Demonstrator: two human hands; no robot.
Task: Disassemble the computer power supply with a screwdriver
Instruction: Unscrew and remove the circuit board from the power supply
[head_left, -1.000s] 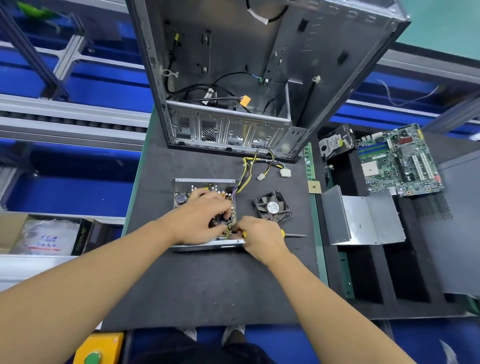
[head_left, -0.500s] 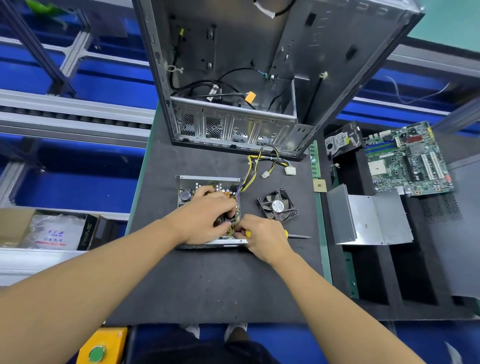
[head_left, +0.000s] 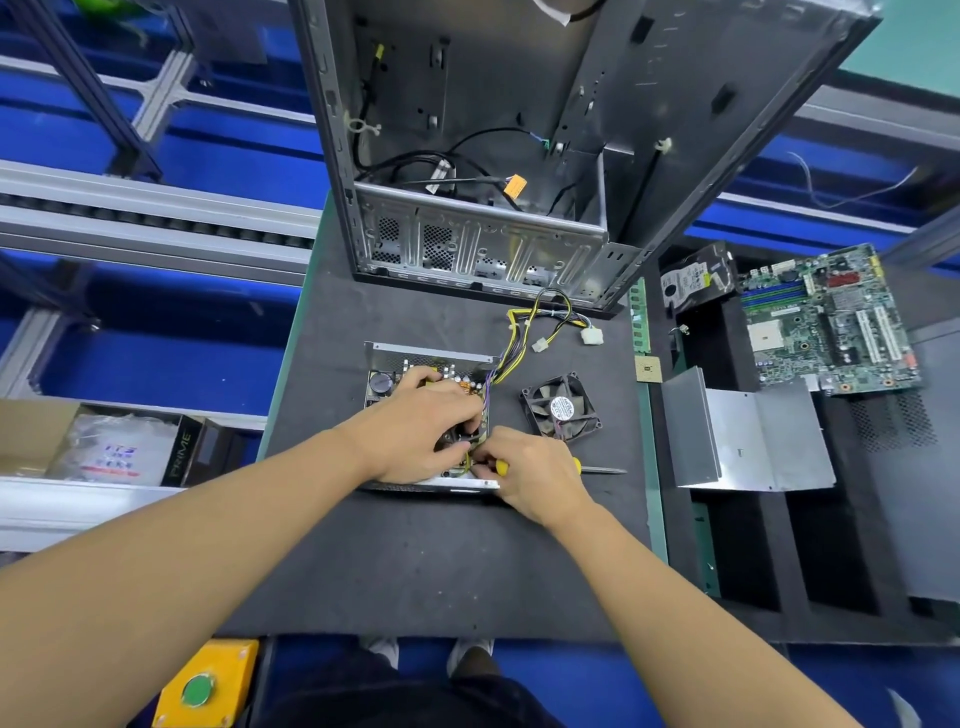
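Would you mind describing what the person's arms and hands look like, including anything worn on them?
The left forearm and right forearm are bare along their whole visible length, with no sleeve edge in view. The left hand and right hand wear no gloves, and no watch, bracelet or ring shows on their visible sides.

Yellow-handled screwdriver (head_left: 576, 466) (silver shaft)
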